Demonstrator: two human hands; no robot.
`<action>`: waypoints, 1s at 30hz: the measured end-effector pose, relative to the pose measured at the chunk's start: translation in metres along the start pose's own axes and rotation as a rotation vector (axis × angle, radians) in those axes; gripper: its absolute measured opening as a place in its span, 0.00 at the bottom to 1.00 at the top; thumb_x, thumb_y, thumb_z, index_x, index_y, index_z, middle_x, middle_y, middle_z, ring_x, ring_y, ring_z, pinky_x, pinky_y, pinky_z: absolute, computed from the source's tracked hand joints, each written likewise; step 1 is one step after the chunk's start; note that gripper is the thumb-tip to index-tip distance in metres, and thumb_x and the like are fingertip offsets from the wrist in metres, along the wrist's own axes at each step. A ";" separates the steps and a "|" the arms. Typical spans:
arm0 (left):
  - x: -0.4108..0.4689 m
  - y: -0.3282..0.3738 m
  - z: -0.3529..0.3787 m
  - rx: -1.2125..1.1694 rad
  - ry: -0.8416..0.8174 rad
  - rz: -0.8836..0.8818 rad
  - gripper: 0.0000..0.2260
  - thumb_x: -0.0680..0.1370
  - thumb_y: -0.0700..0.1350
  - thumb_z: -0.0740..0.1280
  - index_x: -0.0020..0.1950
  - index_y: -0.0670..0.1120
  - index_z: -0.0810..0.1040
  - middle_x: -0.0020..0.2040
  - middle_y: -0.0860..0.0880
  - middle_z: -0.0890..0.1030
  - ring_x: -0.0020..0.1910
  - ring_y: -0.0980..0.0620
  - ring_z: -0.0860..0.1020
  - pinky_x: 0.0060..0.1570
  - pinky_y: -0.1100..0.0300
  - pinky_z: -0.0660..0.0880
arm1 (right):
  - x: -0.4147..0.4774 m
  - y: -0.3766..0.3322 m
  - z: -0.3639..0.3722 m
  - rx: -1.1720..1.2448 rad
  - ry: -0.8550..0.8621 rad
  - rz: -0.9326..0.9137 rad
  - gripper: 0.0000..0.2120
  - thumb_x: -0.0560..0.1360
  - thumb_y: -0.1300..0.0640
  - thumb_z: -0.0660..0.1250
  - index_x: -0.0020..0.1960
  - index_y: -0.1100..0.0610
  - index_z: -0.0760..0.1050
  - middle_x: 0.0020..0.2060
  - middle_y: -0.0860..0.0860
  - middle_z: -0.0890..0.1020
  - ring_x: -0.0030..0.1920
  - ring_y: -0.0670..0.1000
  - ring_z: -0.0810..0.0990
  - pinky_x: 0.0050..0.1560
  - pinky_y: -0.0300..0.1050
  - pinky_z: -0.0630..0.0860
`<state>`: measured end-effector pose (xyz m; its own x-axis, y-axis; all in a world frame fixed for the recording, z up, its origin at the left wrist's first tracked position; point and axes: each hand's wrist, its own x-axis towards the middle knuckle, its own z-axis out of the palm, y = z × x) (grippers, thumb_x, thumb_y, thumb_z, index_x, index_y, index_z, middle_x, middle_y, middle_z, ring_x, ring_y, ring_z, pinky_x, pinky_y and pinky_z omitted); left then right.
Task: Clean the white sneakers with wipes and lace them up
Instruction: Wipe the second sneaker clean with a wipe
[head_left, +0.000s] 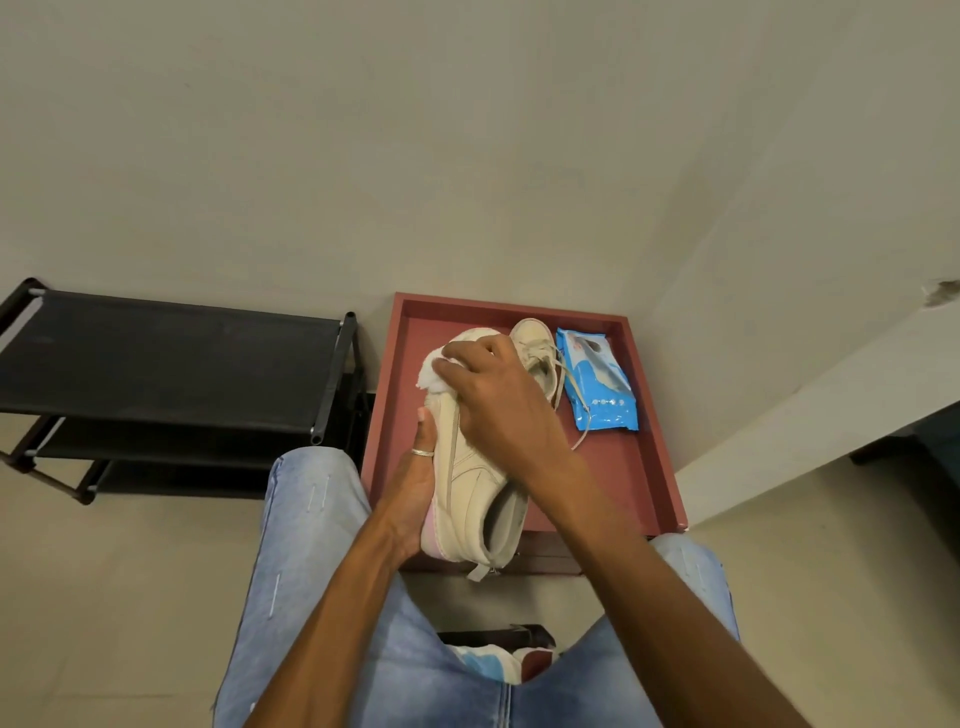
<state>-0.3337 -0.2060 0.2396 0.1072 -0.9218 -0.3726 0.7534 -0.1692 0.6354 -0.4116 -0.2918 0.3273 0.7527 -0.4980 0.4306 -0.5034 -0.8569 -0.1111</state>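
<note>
A cream-white sneaker (470, 483) with a pink heel edge is held over the red table, toe pointing away from me. My left hand (413, 491) grips it from the left, under the sole, thumb up along its side. My right hand (498, 400) presses a white wipe (428, 371) against the toe area, fingers curled over the wipe. The second sneaker (535, 348) lies on the table behind, its lace trailing loose. A blue pack of wipes (600, 382) lies flat to its right.
The red table (644, 452) has a raised rim and stands in the room's corner. A black shoe rack (171, 374) stands to its left against the wall. My knees in light jeans flank the table's near edge.
</note>
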 end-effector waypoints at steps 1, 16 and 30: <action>0.000 0.000 -0.001 0.012 -0.002 -0.001 0.31 0.79 0.68 0.58 0.71 0.47 0.77 0.66 0.38 0.80 0.64 0.38 0.80 0.64 0.43 0.75 | 0.002 0.004 -0.002 -0.028 0.001 -0.035 0.19 0.70 0.71 0.67 0.59 0.59 0.79 0.57 0.51 0.80 0.56 0.56 0.72 0.38 0.48 0.78; 0.007 -0.005 -0.017 0.195 0.014 0.004 0.42 0.70 0.76 0.64 0.75 0.50 0.73 0.71 0.39 0.77 0.71 0.36 0.74 0.73 0.36 0.66 | -0.006 0.016 -0.006 0.435 0.106 0.867 0.12 0.76 0.63 0.58 0.37 0.60 0.76 0.32 0.53 0.78 0.34 0.51 0.73 0.33 0.43 0.63; 0.004 -0.003 -0.014 0.352 0.044 -0.022 0.39 0.72 0.79 0.58 0.72 0.53 0.76 0.69 0.42 0.79 0.69 0.38 0.76 0.72 0.36 0.67 | 0.010 0.024 -0.019 0.160 -0.001 0.401 0.27 0.68 0.74 0.60 0.65 0.62 0.77 0.56 0.56 0.81 0.58 0.58 0.75 0.55 0.49 0.73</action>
<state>-0.3267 -0.2044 0.2268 0.1266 -0.9020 -0.4128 0.4869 -0.3061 0.8181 -0.4238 -0.3147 0.3465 0.5116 -0.7956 0.3246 -0.6840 -0.6057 -0.4066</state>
